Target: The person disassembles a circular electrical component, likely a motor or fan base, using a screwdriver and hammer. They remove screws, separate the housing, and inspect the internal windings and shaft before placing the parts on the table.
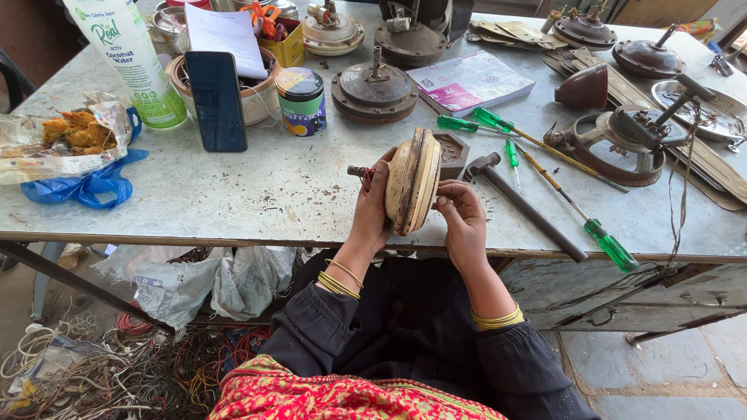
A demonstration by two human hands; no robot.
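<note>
Left hand (372, 208) closed around one face of a cream, round metal fan motor housing (412, 180), right hand (461, 220) gripping the opposite face, housing held on edge just above the near edge of the grey, scuffed counter (257, 187). Just behind the housing, a small brown hexagonal block (452, 153). Right of the housing, a steel hammer (523, 204) and green-handled screwdrivers (580, 220). Left of the housing, a dark phone (217, 101) standing upright.

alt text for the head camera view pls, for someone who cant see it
Both hands, left hand and right hand, hold a cream round motor housing on edge over a worn grey table. A hammer and green-handled screwdrivers lie to its right.
</note>
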